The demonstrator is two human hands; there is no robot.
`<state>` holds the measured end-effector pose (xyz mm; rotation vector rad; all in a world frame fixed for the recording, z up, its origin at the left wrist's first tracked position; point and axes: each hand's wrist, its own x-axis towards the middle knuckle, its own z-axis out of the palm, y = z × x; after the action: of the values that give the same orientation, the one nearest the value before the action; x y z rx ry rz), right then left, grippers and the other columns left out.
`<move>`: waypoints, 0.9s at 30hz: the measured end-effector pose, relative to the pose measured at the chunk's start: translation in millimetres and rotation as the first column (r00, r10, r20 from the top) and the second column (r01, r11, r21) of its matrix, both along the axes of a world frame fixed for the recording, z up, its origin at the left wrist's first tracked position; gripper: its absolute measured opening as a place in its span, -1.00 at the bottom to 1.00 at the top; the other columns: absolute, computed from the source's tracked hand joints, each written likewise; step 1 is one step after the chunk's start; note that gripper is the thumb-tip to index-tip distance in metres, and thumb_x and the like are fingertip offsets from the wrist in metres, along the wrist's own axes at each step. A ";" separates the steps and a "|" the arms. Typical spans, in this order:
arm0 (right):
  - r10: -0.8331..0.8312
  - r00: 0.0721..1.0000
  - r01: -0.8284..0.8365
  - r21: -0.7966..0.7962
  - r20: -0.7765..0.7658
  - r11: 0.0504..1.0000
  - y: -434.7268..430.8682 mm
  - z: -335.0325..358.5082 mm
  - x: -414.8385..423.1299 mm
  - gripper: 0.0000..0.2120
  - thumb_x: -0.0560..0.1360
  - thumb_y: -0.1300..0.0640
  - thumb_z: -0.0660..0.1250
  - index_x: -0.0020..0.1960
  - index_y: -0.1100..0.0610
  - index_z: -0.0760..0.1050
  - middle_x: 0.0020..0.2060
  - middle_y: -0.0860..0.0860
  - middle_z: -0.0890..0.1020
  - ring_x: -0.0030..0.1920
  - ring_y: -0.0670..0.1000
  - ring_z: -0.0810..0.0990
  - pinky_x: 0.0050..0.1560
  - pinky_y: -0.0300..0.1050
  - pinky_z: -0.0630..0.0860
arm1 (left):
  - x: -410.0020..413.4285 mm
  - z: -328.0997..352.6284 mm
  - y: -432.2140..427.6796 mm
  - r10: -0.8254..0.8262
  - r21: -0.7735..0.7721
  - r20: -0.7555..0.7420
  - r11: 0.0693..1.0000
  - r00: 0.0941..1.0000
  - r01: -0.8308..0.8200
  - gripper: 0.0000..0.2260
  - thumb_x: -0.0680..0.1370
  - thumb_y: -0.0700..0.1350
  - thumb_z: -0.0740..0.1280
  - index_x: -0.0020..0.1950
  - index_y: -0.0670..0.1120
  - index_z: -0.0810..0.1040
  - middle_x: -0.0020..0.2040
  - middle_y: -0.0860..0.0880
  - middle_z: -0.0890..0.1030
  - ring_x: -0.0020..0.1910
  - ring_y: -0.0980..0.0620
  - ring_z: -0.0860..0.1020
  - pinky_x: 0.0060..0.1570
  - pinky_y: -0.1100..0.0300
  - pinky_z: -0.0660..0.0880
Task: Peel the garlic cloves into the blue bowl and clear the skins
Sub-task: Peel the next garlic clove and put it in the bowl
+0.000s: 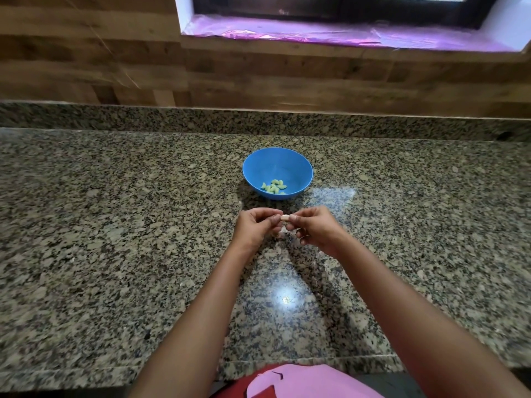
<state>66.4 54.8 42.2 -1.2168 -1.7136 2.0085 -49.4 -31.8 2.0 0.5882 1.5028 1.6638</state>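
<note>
A blue bowl (296, 165) stands on the granite counter, with several peeled pale cloves (274, 186) lying at its bottom. Just in front of it, above the counter, my left hand (254, 228) and my right hand (314, 228) meet fingertip to fingertip. Between them they pinch one small garlic clove (285, 217), pale with a pinkish skin. A few bits of loose skin (283, 234) show under the hands, partly hidden by the fingers.
The speckled granite counter (115, 225) stretches wide to both sides, with a low granite upstand and a wood-look wall behind. A window sill covered in purple film (330, 33) sits above. The counter's front edge runs close to my body.
</note>
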 end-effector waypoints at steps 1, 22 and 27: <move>-0.005 1.000 0.005 -0.016 -0.008 1.000 -0.1 0.2 0.2 -0.83 0.54 0.34 0.22 0.07 0.42 0.47 -0.35 0.12 0.56 -0.56 -0.10 0.43 -0.61 -0.29 0.37 | 0.5 0.5 -0.5 -0.009 0.001 -0.001 1.000 1.000 0.009 -0.92 0.49 -0.37 0.33 -0.06 -0.26 0.60 -0.23 -0.10 0.64 -0.35 0.15 0.62 -0.30 0.37 0.54; -0.038 0.963 -0.035 0.262 0.268 0.964 10.4 -17.2 -10.6 -0.89 0.50 0.30 0.31 0.01 0.29 0.54 -0.27 0.07 0.64 -0.60 -0.12 0.45 -0.63 -0.29 0.32 | -7.0 -4.0 -2.0 0.179 -0.050 0.047 0.983 0.983 -0.176 -0.83 0.49 -0.33 0.36 0.07 -0.31 0.56 -0.14 -0.09 0.62 -0.17 0.07 0.59 -0.15 0.33 0.58; -0.036 0.970 -0.029 0.259 0.242 0.965 11.0 -16.8 -10.8 -0.90 0.53 0.29 0.28 0.01 0.27 0.53 -0.30 0.06 0.63 -0.63 -0.13 0.46 -0.64 -0.29 0.36 | -5.2 -1.8 1.0 0.167 -0.046 0.052 0.985 0.985 -0.165 -0.87 0.49 -0.34 0.36 0.03 -0.28 0.57 -0.15 -0.08 0.61 -0.19 0.09 0.59 -0.22 0.37 0.56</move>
<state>55.6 65.8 25.4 -1.4174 -2.0116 1.6163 -54.6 -30.9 0.1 0.3997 1.5776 1.7558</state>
